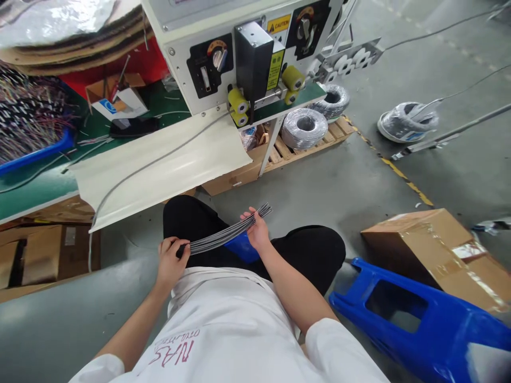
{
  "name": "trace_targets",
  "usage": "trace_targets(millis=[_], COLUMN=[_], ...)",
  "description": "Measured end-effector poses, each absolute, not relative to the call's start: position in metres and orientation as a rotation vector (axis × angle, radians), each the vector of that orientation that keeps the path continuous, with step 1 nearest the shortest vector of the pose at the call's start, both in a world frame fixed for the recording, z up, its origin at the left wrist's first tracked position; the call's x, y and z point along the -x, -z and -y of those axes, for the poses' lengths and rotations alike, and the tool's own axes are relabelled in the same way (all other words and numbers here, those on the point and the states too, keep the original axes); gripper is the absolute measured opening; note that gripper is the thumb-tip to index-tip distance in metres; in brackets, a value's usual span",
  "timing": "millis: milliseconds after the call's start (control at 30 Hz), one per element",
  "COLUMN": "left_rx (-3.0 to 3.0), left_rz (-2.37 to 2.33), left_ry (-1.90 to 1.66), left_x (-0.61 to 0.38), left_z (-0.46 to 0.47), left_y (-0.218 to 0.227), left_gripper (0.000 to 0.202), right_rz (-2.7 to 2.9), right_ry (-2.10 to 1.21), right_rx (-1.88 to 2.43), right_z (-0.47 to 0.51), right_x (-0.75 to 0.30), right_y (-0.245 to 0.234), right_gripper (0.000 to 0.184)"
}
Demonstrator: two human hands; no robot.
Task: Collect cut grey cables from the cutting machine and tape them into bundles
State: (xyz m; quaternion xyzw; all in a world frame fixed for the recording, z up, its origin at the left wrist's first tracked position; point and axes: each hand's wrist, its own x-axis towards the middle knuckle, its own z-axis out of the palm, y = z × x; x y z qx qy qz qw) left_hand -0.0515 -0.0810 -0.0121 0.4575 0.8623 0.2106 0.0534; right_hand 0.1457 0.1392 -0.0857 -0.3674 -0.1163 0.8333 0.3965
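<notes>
At centre, we see the left hand (173,257) and right hand (258,230) apart, each closed around a grey cable bundle (223,238) near opposite ends, above the lap (309,250); floor (311,189) spreads between the cream sheet (191,165), its edge upper left, and the cardboard box (423,239), right.

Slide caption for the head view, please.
Left hand and right hand hold a bundle of thin grey cables above black trousers, near a boxy white machine.

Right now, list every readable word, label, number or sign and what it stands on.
"CAUTION": yellow sign on the white machine.
"NAS", upside down: white shirt; the smaller line beside it is too blurred.
Too small or blurred to read: yellow-green label on the black housing; label on the right-hand carton.
</notes>
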Motion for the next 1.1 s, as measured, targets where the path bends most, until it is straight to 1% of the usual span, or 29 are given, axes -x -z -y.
trace_targets(millis=[233,367,500,667,800,900,1000,1100], left_rx=[-1.789,-2.033,-2.287,-2.512,-2.370,-2.175,-2.012,-1.945], left_rz=[-2.603,-2.523,-2.390,-2.474,-2.688,-2.808,-2.866,-2.883], left_ry=[-0.447,-0.442,-0.579,-0.820,-0.813,-0.745,-0.703,-0.657], left_x=[0.061,0.062,0.064,0.073,0.080,0.087,0.092,0.093], left_z=[0.084,0.069,0.032,-0.027,-0.066,-0.087,-0.099,-0.102], left_y=[0.017,0.012,-0.014,-0.059,-0.092,-0.108,-0.114,-0.113], left_gripper=[0.022,0.017,0.020,0.027,0.029,0.042,0.053,0.060], right_rz=[0.254,0.235,0.272,0.438,0.500,0.472,0.465,0.505], right_ry=[-2.094,-2.108,-2.136,-2.192,-2.249,-2.285,-2.289,-2.266], right_rx=[0.843,0.791,0.824,0.868,0.891,0.945,0.997,1.025], right_z=[-0.133,-0.134,-0.138,-0.147,-0.151,-0.152,-0.152,-0.151], right_x=[-0.143,-0.145,-0.148,-0.157,-0.166,-0.169,-0.169,-0.167], right_y=[0.084,0.088,0.090,0.088,0.087,0.090,0.093,0.096], right_gripper=[0.021,0.022,0.024,0.032,0.041,0.037,0.035,0.038])
